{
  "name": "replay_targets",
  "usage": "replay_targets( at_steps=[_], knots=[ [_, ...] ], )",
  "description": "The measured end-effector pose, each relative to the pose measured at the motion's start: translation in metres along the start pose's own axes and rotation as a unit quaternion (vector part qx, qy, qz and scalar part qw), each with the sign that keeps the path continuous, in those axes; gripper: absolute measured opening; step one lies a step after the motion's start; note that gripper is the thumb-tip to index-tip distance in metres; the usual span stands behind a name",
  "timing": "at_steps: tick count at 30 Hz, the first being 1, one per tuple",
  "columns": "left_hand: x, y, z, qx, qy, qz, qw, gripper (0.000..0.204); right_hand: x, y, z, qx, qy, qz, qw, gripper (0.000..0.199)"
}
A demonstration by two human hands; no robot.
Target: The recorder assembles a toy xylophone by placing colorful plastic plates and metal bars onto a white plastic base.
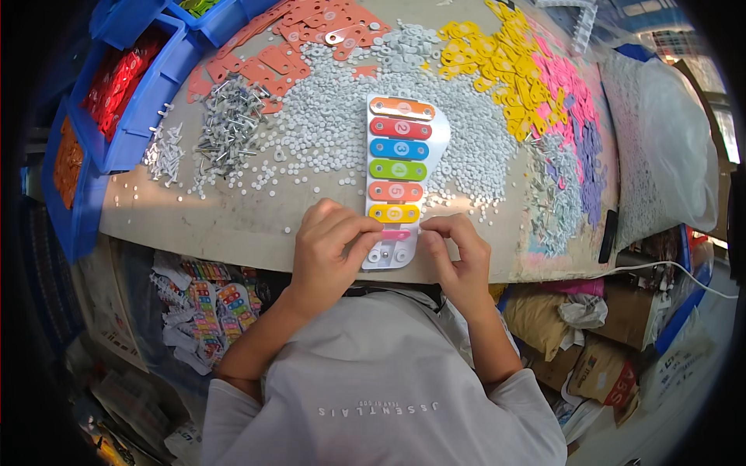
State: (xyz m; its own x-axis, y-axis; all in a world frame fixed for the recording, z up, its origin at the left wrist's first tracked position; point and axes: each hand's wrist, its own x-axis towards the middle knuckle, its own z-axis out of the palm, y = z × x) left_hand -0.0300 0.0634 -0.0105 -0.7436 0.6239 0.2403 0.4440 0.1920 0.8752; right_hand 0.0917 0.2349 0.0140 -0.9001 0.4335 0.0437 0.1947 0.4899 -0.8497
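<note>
A white toy xylophone base (439,144) lies near the table's front edge, carrying a row of coloured bars, orange at the far end and a yellow bar (393,213) nearer me. Below the yellow one sits a pink bar (398,234), partly covered by my fingers. My left hand (330,245) pinches the pink bar's left end between thumb and forefinger. At the base's right edge is my right hand (460,252), its thumb and forefinger curled close together; whatever is between them is too small to tell. Bare round posts (401,255) show at the near end.
Small white caps (326,116) spread behind the base. Metal screws (229,120) lie left; coral bars (284,66), yellow bars (497,66), pink bars (563,81) and purple bars (588,151) ring the pile. Blue bins (148,132) stand far left, a clear plastic bag (672,147) right.
</note>
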Motion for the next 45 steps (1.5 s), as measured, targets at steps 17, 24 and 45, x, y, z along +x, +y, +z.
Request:
replay_targets(
  at_steps=[17, 24, 45],
  knots=[
    [-0.001, 0.004, 0.011, 0.090, -0.023, -0.029, 0.995, 0.017, 0.000, 0.008, -0.001, -0.036, 0.031, -0.008, 0.999, 0.007],
    [-0.003, 0.014, 0.002, 0.183, -0.053, 0.057, 0.980, 0.025, 0.000, 0.009, 0.000, -0.040, 0.012, -0.041, 0.998, 0.012],
    [0.000, 0.002, -0.005, 0.075, -0.006, -0.018, 0.997, 0.027, -0.007, -0.004, 0.015, 0.169, -0.023, 0.155, 0.973, 0.009]
  ],
)
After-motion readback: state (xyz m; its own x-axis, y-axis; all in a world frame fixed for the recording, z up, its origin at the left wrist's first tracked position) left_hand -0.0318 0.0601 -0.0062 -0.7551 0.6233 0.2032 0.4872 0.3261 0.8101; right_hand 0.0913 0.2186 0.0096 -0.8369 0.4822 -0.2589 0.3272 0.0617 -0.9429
